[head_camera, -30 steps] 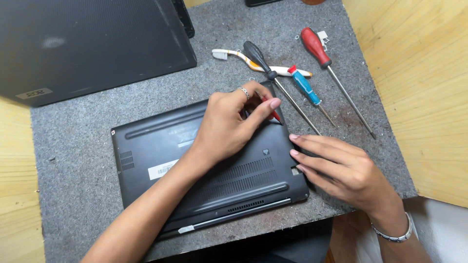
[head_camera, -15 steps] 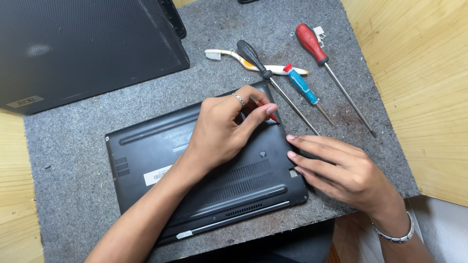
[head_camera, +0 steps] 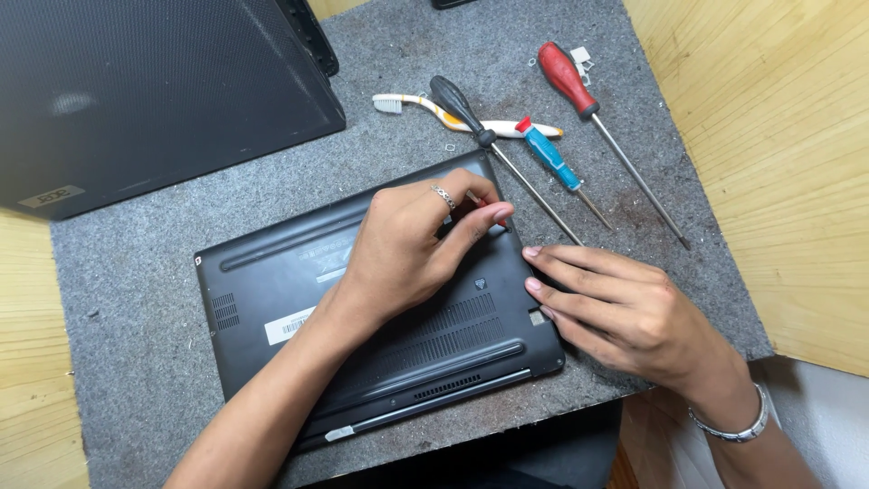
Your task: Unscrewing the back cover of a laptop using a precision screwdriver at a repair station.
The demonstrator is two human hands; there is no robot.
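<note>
A black laptop (head_camera: 272, 299) lies bottom-up on a grey felt mat (head_camera: 118, 362). My left hand (head_camera: 407, 249), with a ring on one finger, rests on the laptop's base. It pinches a small red-tipped tool (head_camera: 500, 220) at the far right corner, and most of that tool is hidden by my fingers. My right hand (head_camera: 625, 312), a bracelet on its wrist, lies flat with its fingertips pressing the laptop's right edge and holds nothing.
Behind the laptop lie a toothbrush (head_camera: 407, 102), a black-handled screwdriver (head_camera: 457, 100), a blue one (head_camera: 548, 154) and a red one (head_camera: 566, 77). A second black laptop (head_camera: 154, 91) sits far left. A thin metal pry tool (head_camera: 407, 412) lies along the laptop's near edge. Wooden tabletop (head_camera: 769, 136) surrounds the mat.
My left hand's fingers have closed in slightly around the red-tipped tool at the corner. My right hand stays on the laptop's right edge.
</note>
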